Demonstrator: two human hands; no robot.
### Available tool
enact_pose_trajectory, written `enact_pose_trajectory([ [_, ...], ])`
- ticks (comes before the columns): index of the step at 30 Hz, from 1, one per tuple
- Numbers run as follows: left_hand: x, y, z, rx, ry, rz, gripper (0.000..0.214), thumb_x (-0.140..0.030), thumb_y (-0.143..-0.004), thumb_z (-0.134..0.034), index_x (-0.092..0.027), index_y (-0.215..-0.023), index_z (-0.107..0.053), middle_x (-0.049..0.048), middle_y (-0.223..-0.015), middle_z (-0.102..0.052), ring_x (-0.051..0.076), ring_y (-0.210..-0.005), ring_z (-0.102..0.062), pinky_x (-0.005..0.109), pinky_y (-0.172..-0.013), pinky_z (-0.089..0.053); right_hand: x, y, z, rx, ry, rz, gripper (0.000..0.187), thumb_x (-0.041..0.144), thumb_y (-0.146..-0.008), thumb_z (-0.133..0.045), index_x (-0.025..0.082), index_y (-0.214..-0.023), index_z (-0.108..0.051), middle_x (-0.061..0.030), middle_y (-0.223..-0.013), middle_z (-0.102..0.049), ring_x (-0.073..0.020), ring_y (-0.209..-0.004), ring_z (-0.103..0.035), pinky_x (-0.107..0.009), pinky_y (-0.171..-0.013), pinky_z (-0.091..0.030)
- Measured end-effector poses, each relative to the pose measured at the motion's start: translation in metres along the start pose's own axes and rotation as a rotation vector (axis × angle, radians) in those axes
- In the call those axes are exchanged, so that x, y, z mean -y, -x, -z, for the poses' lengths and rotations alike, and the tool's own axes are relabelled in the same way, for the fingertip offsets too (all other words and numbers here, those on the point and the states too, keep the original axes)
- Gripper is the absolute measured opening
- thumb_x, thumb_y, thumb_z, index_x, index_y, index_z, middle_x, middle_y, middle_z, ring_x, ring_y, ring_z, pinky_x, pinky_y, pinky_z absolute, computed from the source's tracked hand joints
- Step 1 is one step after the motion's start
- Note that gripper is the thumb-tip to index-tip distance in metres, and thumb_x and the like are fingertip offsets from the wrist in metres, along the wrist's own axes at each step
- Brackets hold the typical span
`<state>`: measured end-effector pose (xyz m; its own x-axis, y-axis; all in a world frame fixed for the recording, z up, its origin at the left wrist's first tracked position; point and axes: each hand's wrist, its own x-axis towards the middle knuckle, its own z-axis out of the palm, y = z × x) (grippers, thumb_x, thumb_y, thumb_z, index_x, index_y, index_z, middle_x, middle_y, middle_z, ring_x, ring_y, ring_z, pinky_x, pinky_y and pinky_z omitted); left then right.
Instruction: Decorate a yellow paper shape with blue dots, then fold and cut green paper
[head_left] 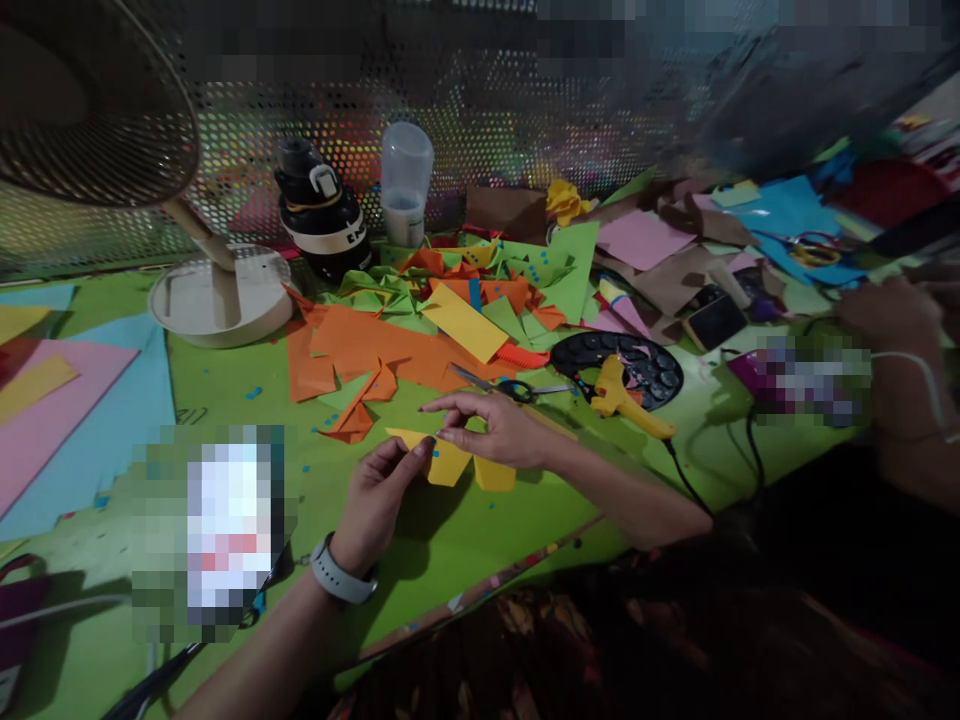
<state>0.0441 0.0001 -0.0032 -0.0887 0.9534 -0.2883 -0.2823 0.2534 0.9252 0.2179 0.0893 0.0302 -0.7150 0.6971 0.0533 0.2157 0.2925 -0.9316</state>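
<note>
My left hand [379, 490], with a pale watch band on its wrist, pinches a piece of yellow paper [450, 466] between thumb and fingers. The paper is angled and carries a small blue speck. From the right, my right hand [499, 428] meets its upper edge, thumb and a fingertip closed at the paper with the index finger stretched out above. Part of the yellow paper spreads below my right palm. Just behind that hand lie open scissors [517, 388]. A yellow glue gun [622, 398] rests on a black palette tray [664, 378].
Orange paper [375, 348] and green scraps [577, 270] pile up behind. A fan [217, 300], a black bottle [324, 220] and a clear bottle [405, 180] stand at the back. A blurred bright object [229, 530] lies left. Another person's hand [892, 310] is at right.
</note>
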Motion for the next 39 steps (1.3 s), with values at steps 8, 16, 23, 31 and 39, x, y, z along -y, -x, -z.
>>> enact_pose_trajectory([
  [8,-0.0018,-0.0013,0.0018,0.020,-0.018,-0.027,0.030,-0.040,-0.079,-0.074,-0.017,-0.064,-0.061,-0.0041,-0.059,-0.052,0.008,-0.056,-0.041,0.021,-0.056,-0.035,0.0002,-0.0003,0.0043,-0.069,0.053,0.135,0.013,0.023,-0.083,-0.068,0.017,-0.095,-0.068,-0.0049,-0.093,-0.068,-0.0159,-0.091,-0.063,-0.032,-0.085,-0.050],
  [16,-0.0032,-0.0001,0.0056,0.059,-0.115,-0.054,0.029,-0.039,-0.081,-0.072,-0.017,-0.065,-0.061,-0.0038,-0.060,-0.053,0.009,-0.056,-0.043,0.022,-0.056,-0.034,-0.0002,-0.0022,0.0021,-0.014,0.004,0.077,0.011,0.025,-0.085,-0.068,0.017,-0.093,-0.066,-0.0036,-0.092,-0.070,-0.0144,-0.088,-0.064,-0.029,-0.082,-0.050],
  [23,-0.0021,0.0000,0.0053,0.060,-0.102,-0.041,0.028,-0.039,-0.082,-0.071,-0.017,-0.068,-0.061,-0.0039,-0.060,-0.053,0.008,-0.058,-0.044,0.021,-0.057,-0.035,-0.0009,-0.0026,0.0031,-0.010,0.009,0.053,0.014,0.028,-0.085,-0.070,0.016,-0.090,-0.068,-0.0034,-0.090,-0.070,-0.0145,-0.086,-0.064,-0.027,-0.080,-0.048],
  [31,0.0009,-0.0013,0.0075,0.091,-0.110,-0.046,0.028,-0.040,-0.084,-0.069,-0.017,-0.070,-0.061,-0.0040,-0.063,-0.053,0.008,-0.059,-0.044,0.020,-0.057,-0.035,-0.0007,-0.0025,0.0032,-0.023,0.043,0.070,0.012,0.029,-0.085,-0.070,0.018,-0.088,-0.068,-0.0031,-0.090,-0.070,-0.0148,-0.086,-0.063,-0.029,-0.080,-0.049],
  [39,0.0002,-0.0011,0.0076,0.090,-0.119,-0.036,0.028,-0.040,-0.084,-0.069,-0.017,-0.070,-0.061,-0.0041,-0.063,-0.053,0.008,-0.060,-0.044,0.020,-0.057,-0.035,-0.0035,-0.0027,0.0055,0.020,0.045,0.087,0.010,0.029,-0.086,-0.069,0.019,-0.087,-0.069,-0.0037,-0.091,-0.071,-0.0159,-0.089,-0.064,-0.030,-0.083,-0.048],
])
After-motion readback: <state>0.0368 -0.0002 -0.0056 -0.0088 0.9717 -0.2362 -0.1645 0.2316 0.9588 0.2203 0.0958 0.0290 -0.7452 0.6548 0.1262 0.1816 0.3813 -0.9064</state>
